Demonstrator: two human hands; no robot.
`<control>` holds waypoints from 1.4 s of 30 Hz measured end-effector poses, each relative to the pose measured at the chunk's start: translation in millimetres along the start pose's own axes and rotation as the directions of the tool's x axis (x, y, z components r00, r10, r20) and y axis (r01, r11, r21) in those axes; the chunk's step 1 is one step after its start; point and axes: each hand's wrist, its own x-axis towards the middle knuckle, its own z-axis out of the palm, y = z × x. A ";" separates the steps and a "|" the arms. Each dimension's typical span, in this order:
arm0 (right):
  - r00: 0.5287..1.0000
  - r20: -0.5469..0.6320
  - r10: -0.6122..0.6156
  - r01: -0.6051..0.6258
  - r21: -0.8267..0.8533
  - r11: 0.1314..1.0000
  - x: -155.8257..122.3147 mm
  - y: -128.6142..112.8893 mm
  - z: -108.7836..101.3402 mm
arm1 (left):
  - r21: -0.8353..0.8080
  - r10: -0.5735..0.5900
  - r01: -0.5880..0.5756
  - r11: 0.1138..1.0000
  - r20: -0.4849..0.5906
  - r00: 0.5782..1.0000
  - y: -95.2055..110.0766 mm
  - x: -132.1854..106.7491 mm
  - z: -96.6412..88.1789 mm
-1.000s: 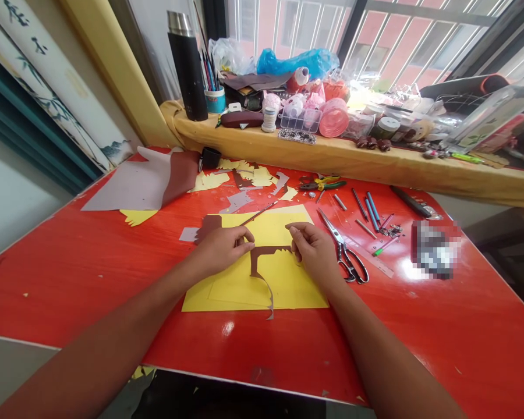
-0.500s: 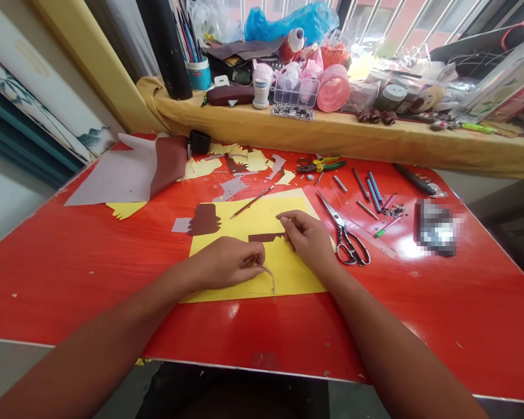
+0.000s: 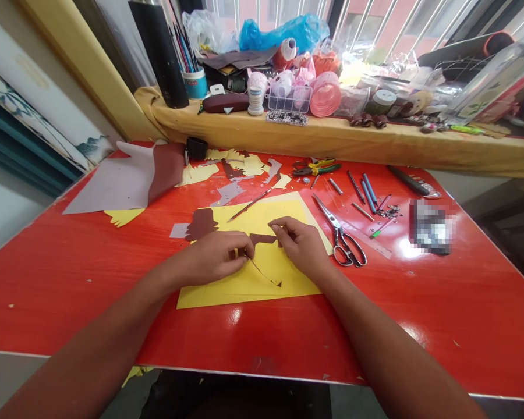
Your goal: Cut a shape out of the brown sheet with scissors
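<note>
My left hand (image 3: 225, 253) is closed, thumb and fingers pinching one end of a thin brown strip (image 3: 264, 273). The strip's loose end hangs down to the right over a yellow sheet (image 3: 244, 295). Across from it my right hand (image 3: 303, 244) bends its thumb and forefinger around the right end of a narrow brown piece (image 3: 262, 238) and is closed on it. The notched lower edge of that piece shows between the hands; both its ends are partly covered by fingers. A wider brown cut-out (image 3: 203, 223) with a wavy edge lies at the sheet's upper left.
Scissors (image 3: 338, 233) lie right of the sheet, and a pencil (image 3: 250, 206) rests across its top edge. Pens (image 3: 369, 192), pliers (image 3: 318, 167) and paper scraps (image 3: 248, 164) lie farther back. A large grey-brown sheet (image 3: 113, 180) is at the left. A cluttered ledge (image 3: 244, 128) runs behind.
My left hand has shifted a little left and up, and the thin strip now stretches out at a slant instead of curling down. My right hand stays at the narrow brown piece.
</note>
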 end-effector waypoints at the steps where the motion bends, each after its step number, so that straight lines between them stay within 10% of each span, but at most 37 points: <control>1: 1.000 0.004 0.002 -0.001 -0.004 1.000 0.2 -0.2 0.2 | -0.012 -0.002 0.002 1.000 -0.009 1.000 0.5 -0.1 -1.2; 17: 0.994 -0.024 0.111 -0.105 0.177 0.979 5.4 2.3 -6.1 | -0.194 -0.242 0.263 0.945 0.126 0.962 0.4 2.2 -12.7; 42: 0.997 -0.010 0.081 -0.079 0.144 0.986 3.8 2.7 -3.8 | 0.213 -0.306 0.350 0.912 -0.216 0.927 -16.6 17.9 19.4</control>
